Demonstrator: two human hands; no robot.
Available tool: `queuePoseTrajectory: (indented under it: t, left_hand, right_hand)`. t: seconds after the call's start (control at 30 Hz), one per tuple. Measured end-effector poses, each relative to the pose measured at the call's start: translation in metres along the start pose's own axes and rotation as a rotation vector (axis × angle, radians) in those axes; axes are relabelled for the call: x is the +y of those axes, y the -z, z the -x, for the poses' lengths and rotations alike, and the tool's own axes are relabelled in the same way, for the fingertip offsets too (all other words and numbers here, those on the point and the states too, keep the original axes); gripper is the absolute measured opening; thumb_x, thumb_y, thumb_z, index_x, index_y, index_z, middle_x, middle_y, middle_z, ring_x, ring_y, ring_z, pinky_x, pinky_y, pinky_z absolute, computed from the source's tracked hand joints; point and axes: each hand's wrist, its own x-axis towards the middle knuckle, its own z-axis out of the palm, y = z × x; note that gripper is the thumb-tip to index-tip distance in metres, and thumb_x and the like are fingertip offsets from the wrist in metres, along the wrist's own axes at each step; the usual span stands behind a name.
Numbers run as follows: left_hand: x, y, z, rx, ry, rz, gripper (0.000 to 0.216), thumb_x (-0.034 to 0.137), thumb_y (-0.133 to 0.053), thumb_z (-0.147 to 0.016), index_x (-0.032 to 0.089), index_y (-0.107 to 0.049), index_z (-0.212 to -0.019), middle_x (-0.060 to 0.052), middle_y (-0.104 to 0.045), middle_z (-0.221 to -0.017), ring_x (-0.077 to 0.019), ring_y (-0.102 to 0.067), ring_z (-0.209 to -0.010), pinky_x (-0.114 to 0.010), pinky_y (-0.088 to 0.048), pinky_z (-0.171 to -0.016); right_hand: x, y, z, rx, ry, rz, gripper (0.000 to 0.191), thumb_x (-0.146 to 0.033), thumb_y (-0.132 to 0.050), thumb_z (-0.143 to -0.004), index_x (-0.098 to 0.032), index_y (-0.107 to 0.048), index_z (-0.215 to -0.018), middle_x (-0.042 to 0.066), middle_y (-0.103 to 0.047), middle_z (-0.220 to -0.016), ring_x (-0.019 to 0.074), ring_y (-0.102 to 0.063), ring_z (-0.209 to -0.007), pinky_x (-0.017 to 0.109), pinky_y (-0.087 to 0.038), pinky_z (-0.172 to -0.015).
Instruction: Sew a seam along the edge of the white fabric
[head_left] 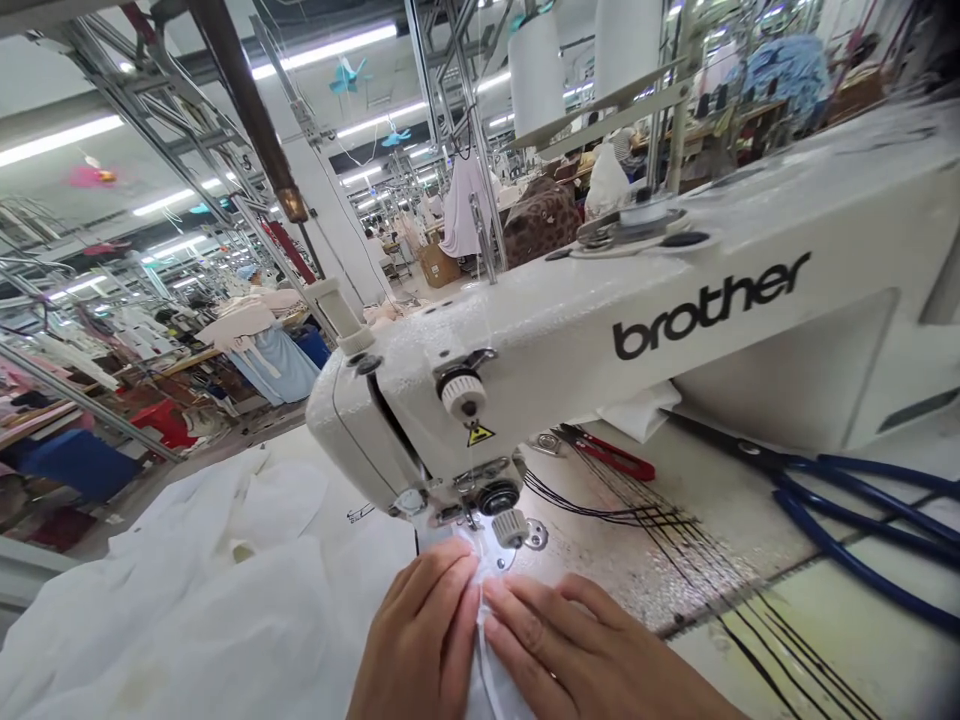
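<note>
Head view: two hands on cloth at a white Brother industrial sewing machine (600,320).
Lower centre, our left hand (424,640) and right hand (577,650) lie flat, gripping nothing, fingertips pressing a fold of thin white fabric (210,590) beneath the machine's head. We judge the stitching barely begun: most of the cloth lies heaped lower left.

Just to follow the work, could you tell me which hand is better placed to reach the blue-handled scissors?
Right, probably. The right hand rests on the white fabric on the side where the blue-handled scissors lie on the table; the left hand would have to cross over it.
</note>
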Motion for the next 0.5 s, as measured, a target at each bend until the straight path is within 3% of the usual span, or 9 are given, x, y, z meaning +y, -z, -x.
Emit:
queuePoseTrajectory:
  t: [0.23,0.5]
  left_hand:
    - [-0.001,-0.003,-0.002,0.030,0.125,0.034,0.021,0.017,-0.050,-0.088,0.017,-0.067,-0.101,-0.006,-0.072,-0.100,-0.0145,-0.069,-0.096,-0.022,-0.054,-0.089]
    - [-0.004,-0.001,-0.010,-0.013,0.406,0.221,0.020,0.021,-0.053,-0.084,0.020,-0.072,-0.087,-0.004,-0.074,-0.094,-0.0167,-0.071,-0.088,-0.026,-0.058,-0.083]
  right_hand:
    - [0.004,0.006,-0.005,-0.064,0.028,0.001,0.037,-0.014,-0.027,-0.102,-0.014,-0.064,-0.105,0.002,-0.070,-0.109,0.0165,-0.059,-0.101,0.032,-0.042,-0.080]
    - [0.006,0.020,-0.010,-0.175,0.030,-0.031,0.030,-0.018,-0.035,-0.096,-0.011,-0.062,-0.109,0.009,-0.066,-0.116,0.0206,-0.059,-0.101,0.034,-0.046,-0.080]
